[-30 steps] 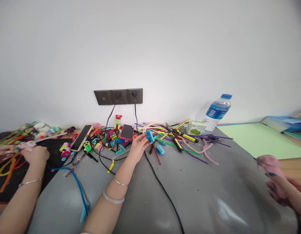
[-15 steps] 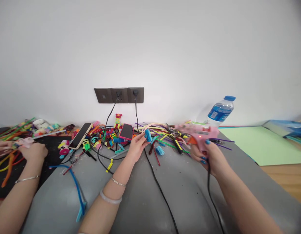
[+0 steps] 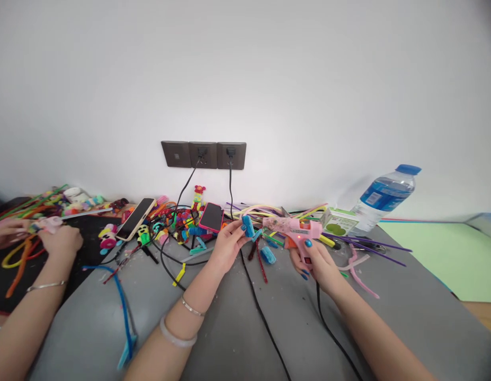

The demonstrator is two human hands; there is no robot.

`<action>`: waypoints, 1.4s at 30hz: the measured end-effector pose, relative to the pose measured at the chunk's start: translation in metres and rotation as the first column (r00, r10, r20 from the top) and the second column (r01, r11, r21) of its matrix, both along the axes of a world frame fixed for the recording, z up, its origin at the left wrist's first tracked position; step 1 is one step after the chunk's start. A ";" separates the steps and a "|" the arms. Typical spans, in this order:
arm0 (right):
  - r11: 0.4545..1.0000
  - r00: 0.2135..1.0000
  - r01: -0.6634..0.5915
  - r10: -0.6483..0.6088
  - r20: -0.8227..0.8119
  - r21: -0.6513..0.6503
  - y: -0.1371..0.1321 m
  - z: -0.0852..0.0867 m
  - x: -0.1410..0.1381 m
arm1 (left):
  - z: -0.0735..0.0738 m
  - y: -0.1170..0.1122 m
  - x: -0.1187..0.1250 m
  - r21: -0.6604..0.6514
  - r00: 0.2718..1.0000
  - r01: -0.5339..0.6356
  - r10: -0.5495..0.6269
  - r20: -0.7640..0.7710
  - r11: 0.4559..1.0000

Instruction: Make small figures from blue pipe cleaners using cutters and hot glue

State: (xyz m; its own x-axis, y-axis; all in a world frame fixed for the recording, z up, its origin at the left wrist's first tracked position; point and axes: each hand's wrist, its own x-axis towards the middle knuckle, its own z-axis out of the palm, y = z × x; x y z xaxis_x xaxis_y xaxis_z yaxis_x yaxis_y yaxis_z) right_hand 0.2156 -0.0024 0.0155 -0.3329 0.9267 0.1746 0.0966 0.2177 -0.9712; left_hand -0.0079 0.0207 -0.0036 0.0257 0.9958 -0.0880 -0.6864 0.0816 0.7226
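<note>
My right hand (image 3: pixel 317 264) is wrapped round the handle of a pink glue gun (image 3: pixel 295 228), whose nozzle points left. Its black cord hangs down towards the table's front. Pinched in the fingers of my left hand (image 3: pixel 228 247) is a blue fuzzy pipe-cleaner piece (image 3: pixel 248 226), with a lighter blue strip (image 3: pixel 256 235) sticking out beside it. The nozzle is close to this blue piece; whether they touch I cannot tell. Below the nozzle, another blue fuzzy piece (image 3: pixel 268 255) lies on the table near dark red glittery strips (image 3: pixel 262 267).
A co-worker's hands (image 3: pixel 56 238) hold another pink tool at left. Two phones (image 3: pixel 136 218), colourful pipe cleaners and small figures (image 3: pixel 198 197) lie along the wall. A water bottle (image 3: pixel 384 194) leans by a green-and-white box (image 3: pixel 340 221). Black cords (image 3: pixel 259 309) cross the grey table.
My right hand has brought the glue gun left, up to the blue piece in my left hand. The view has shifted slightly, and the green-and-white box now shows more fully.
</note>
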 end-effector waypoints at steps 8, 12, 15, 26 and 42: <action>0.999 0.998 -0.043 0.044 -0.046 0.020 0.000 0.000 -0.003 | 0.004 -0.002 0.002 0.008 1.000 0.015 -0.015 -0.003 1.000; 0.999 0.999 -0.026 0.027 -0.045 0.029 0.000 -0.001 -0.002 | 0.005 -0.004 0.001 0.020 0.999 0.038 -0.037 -0.033 0.999; 0.998 0.998 -0.039 0.040 -0.045 0.039 0.000 -0.001 -0.001 | 0.004 -0.004 0.001 0.031 0.998 0.038 -0.037 -0.043 0.999; 0.994 0.998 -0.065 0.063 0.028 0.084 0.004 0.002 0.001 | 0.005 -0.003 0.002 -0.012 0.999 0.010 -0.010 -0.047 1.000; 0.995 0.996 -0.065 0.060 0.064 0.079 0.003 0.000 0.003 | 0.009 -0.003 0.001 0.000 0.999 -0.016 0.016 -0.029 1.000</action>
State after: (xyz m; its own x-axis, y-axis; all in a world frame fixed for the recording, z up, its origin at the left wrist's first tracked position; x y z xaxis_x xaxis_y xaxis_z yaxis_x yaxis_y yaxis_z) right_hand 0.2182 0.0005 0.0153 -0.4022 0.8873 0.2256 0.1391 0.3028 -0.9429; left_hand -0.0072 0.0173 0.0052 0.0068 0.9961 -0.0884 -0.6665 0.0704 0.7421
